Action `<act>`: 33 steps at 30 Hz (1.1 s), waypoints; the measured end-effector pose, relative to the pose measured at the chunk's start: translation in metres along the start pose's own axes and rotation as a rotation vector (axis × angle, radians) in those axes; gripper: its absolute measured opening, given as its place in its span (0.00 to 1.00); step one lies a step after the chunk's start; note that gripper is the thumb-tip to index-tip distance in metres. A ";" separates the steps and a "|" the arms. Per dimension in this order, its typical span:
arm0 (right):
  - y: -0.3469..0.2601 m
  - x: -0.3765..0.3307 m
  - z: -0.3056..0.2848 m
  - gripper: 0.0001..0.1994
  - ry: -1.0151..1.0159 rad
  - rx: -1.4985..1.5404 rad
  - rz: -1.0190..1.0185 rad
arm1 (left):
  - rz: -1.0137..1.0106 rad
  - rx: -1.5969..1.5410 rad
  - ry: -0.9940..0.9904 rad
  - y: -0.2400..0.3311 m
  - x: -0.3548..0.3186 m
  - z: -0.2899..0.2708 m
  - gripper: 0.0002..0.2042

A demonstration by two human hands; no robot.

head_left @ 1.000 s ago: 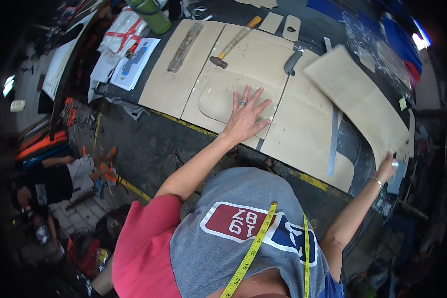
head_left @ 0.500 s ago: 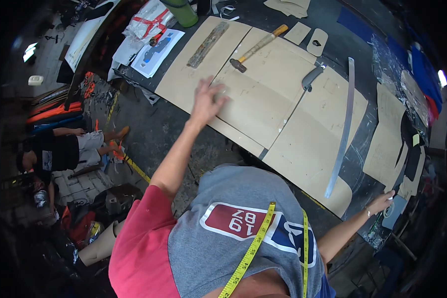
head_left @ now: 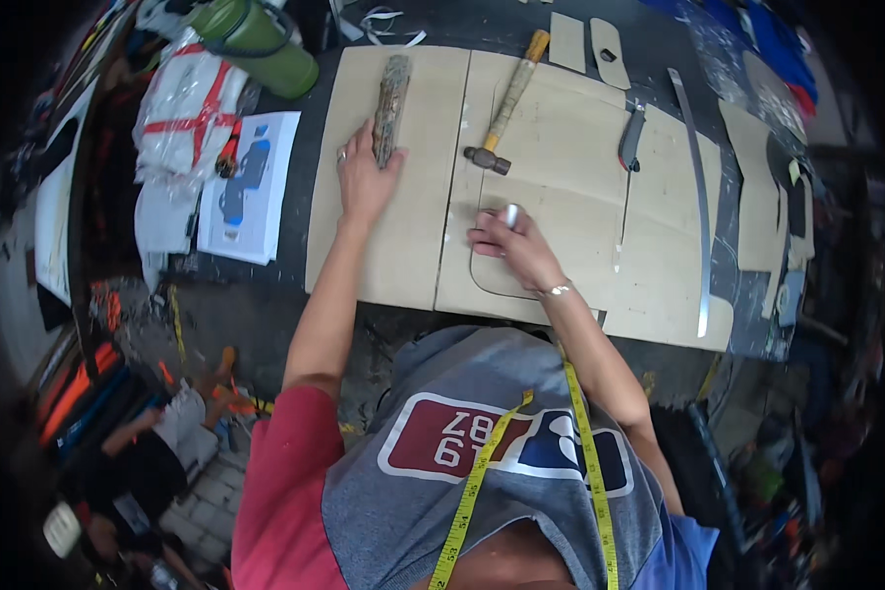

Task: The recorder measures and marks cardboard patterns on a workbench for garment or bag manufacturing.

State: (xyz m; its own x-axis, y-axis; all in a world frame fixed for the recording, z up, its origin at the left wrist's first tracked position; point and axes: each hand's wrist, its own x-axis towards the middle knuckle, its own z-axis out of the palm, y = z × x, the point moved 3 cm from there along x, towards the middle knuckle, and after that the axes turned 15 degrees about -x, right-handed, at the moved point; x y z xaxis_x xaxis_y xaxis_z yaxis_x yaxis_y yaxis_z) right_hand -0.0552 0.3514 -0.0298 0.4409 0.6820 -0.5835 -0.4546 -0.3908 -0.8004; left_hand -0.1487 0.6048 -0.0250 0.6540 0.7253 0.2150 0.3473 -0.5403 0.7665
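Tan sheets (head_left: 560, 197) re-centred, left hand (head_left: 362, 177) now on rough bar (head_left: 391, 103), right hand (head_left: 506, 241) returned

White rectangular printed sheet (head_left: 250, 187) with a blue shape on it is lying at the left end of the dark desk (head_left: 482, 25), just beside the tan leather panels. Clear plastic-wrapped white bundle with red tape crossing it (head_left: 189, 93) is sitting just above the sheet, touching its upper left corner. Small yellowish tag (head_left: 795, 171) is sticking to a dark piece at the desk's right end; too small to tell more. No screens or signs are showing.
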 end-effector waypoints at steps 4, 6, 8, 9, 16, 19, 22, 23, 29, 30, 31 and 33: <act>-0.011 0.025 0.047 0.11 0.083 -0.017 -0.012 | 0.087 -0.087 -0.030 -0.019 0.000 0.000 0.33; -0.022 0.028 0.063 0.10 0.127 -0.124 -0.029 | 0.011 -0.140 -0.055 -0.021 -0.001 -0.003 0.33; -0.018 0.032 0.065 0.10 0.165 -0.206 -0.030 | -0.080 -0.203 -0.073 -0.017 -0.001 -0.004 0.33; -0.020 0.034 0.070 0.10 0.173 -0.281 -0.030 | -0.068 -0.211 -0.081 -0.016 -0.001 -0.006 0.33; -0.043 0.039 0.090 0.18 0.338 -0.746 -0.117 | -0.046 -0.402 -0.137 -0.032 0.001 0.001 0.32; -0.057 0.033 0.102 0.11 0.434 -0.890 -0.468 | -0.033 -0.431 -0.142 -0.036 0.012 -0.010 0.31; -0.100 0.000 0.094 0.10 0.471 -0.931 -0.548 | -0.026 -0.343 -0.165 -0.025 0.026 -0.028 0.31; -0.111 -0.013 0.088 0.10 0.499 -0.970 -0.621 | -0.013 -0.351 -0.186 -0.028 0.030 -0.024 0.31; -0.167 -0.080 0.062 0.11 0.474 -1.020 -0.781 | 0.065 -0.346 -0.168 -0.039 0.056 -0.030 0.28; -0.177 -0.092 0.064 0.12 0.419 -1.019 -0.814 | 0.217 -0.205 -0.214 -0.078 0.058 -0.033 0.29; -0.187 -0.102 0.064 0.12 0.409 -1.015 -0.825 | 0.365 -0.059 -0.257 -0.115 0.058 -0.035 0.30; -0.189 -0.115 0.049 0.13 0.441 -1.091 -0.841 | 0.313 0.023 -0.066 -0.064 0.082 -0.018 0.40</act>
State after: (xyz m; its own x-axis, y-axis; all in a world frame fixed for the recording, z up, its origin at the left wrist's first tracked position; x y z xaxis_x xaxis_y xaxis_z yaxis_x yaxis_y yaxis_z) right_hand -0.0579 0.3772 0.1947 0.5653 0.7789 0.2714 0.7715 -0.3829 -0.5081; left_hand -0.1294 0.7062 -0.0461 0.7735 0.4936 0.3975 0.1373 -0.7428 0.6552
